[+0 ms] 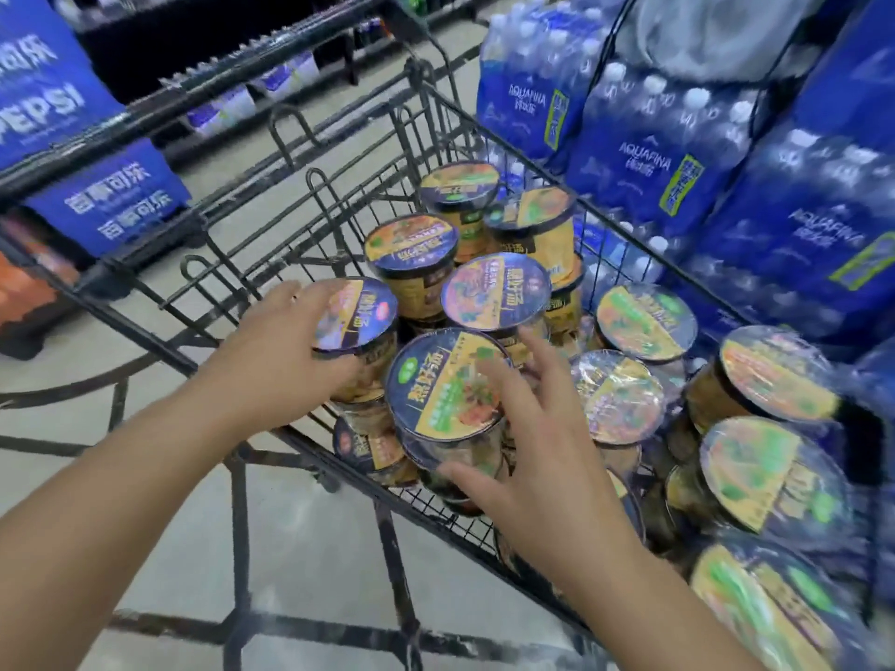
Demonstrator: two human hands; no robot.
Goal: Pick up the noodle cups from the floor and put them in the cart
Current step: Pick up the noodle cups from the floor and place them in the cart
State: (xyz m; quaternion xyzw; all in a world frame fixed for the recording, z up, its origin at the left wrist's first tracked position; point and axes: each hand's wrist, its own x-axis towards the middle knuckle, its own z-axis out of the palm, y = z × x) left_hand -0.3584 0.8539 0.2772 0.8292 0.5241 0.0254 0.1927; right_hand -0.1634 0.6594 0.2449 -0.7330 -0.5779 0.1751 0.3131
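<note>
A black wire cart (339,205) holds several noodle cups with dark blue and yellow lids. My left hand (285,341) grips one cup (356,314) from its left side, at the cart's near left wall. My right hand (537,443) holds another cup (448,385) beside it, thumb under the cup's near side and fingers spread along its right side. Both cups are inside the basket, above other cups. More cups (644,322) fill the cart to the right.
Blue packs of bottled water (668,152) are stacked right of the cart. Blue cola display boxes (111,201) stand at the left on the pale floor (300,540). The cart's lower frame bars (397,573) run beneath my arms.
</note>
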